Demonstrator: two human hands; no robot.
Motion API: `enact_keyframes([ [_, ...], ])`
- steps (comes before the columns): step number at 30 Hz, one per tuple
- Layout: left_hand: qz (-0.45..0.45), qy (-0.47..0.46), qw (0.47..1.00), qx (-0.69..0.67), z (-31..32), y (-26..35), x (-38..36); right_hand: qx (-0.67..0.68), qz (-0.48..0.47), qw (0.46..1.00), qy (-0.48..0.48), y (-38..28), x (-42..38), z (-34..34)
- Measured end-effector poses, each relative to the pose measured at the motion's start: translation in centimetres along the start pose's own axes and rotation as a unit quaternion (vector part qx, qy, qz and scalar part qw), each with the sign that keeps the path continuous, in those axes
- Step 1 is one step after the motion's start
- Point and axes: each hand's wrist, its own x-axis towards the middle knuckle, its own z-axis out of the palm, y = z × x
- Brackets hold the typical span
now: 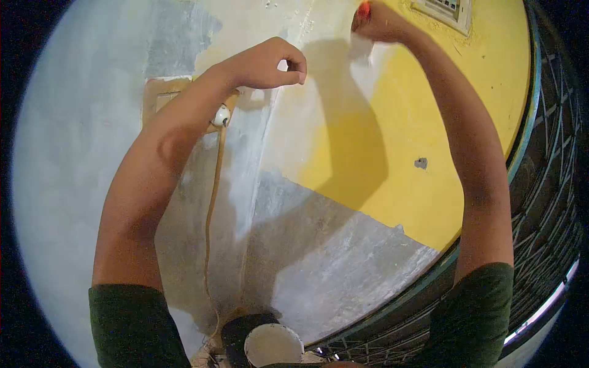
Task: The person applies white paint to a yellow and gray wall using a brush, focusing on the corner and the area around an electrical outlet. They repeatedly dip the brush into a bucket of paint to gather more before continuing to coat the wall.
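Observation:
My right hand is raised near the top of the wall, its fingers closed around a red-handled tool. A pale, blurred part shows just below that hand; whether it is a blade or bristles I cannot make out. My left hand hangs in front of the wall with its fingers curled into a loop. Light shows through the loop and I see nothing in it. The wall behind both hands is partly yellow, partly whitish, with bare grey plaster lower down.
A wooden board with a round white fitting is behind my left forearm. A brown cord runs down from it. A bucket-like white container stands below. A dark metal grille borders the right, and a framed vent sits above.

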Motion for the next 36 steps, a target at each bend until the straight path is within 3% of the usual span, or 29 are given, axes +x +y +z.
enact_keyframes([
  [3,-0.013,0.01,1.0,-0.022,0.2,-0.5,-0.1,-0.097,0.047,0.99,0.094,0.1,3.8,-3.5],
  [5,-0.014,0.013,0.999,-0.033,0.1,-1.0,0.0,-0.166,0.061,0.979,0.098,-0.3,5.6,-4.2],
  [7,0.011,0.002,1.0,-0.007,0.2,-1.6,0.0,-0.22,-0.119,0.952,0.178,1.2,6.8,-3.5],
  [8,0.01,0.007,1.0,-0.006,0.1,-1.4,-0.1,-0.243,-0.14,0.942,0.185,0.6,6.2,-2.6],
  [9,0.011,0.007,1.0,-0.024,0.0,-1.2,-0.1,-0.268,-0.025,0.963,0.019,-0.3,5.9,-1.9],
  [11,0.012,0.006,0.999,-0.043,-0.1,-1.1,-0.2,-0.262,-0.214,0.936,0.101,0.3,3.1,2.3],
  [15,-0.012,-0.005,0.997,-0.071,0.0,-1.6,0.1,-0.193,-0.195,0.961,-0.039,-4.2,-2.2,6.2],
  [17,-0.038,-0.017,0.995,-0.094,0.1,-1.5,0.2,-0.05,-0.16,0.977,-0.132,-5.4,-3.5,7.1],
  [19,-0.06,-0.014,0.992,-0.108,0.0,-1.3,0.0,0.018,-0.165,0.977,-0.136,-5.2,-3.5,6.9],
  [21,-0.056,-0.02,0.992,-0.113,0.0,-1.2,-0.1,0.188,-0.024,0.97,-0.155,-4.5,-2.1,5.3],
  [23,-0.052,-0.024,0.991,-0.118,-0.1,-1.1,-0.2,0.119,0.011,0.984,-0.13,-2.6,0.7,3.6],
  [25,-0.065,-0.031,0.993,-0.099,-0.2,-0.8,-0.3,0.118,-0.02,0.989,-0.082,-0.9,3.1,2.2],
  [27,-0.065,-0.025,0.992,-0.103,-0.1,-0.8,-0.4,-0.084,-0.006,0.996,0.032,-1.6,4.9,0.0],
  [31,-0.065,-0.027,0.992,-0.103,-0.2,-0.8,-0.4,-0.141,-0.002,0.985,0.103,-1.8,6.9,-0.5],
  [33,-0.05,-0.018,0.992,-0.111,-0.1,-0.8,-0.5,-0.212,-0.189,0.939,0.195,-1.3,6.2,1.4],
  [36,-0.028,-0.01,0.991,-0.127,-0.3,-1.6,-0.2,-0.239,-0.178,0.95,0.091,-2.3,2.2,5.7],
])
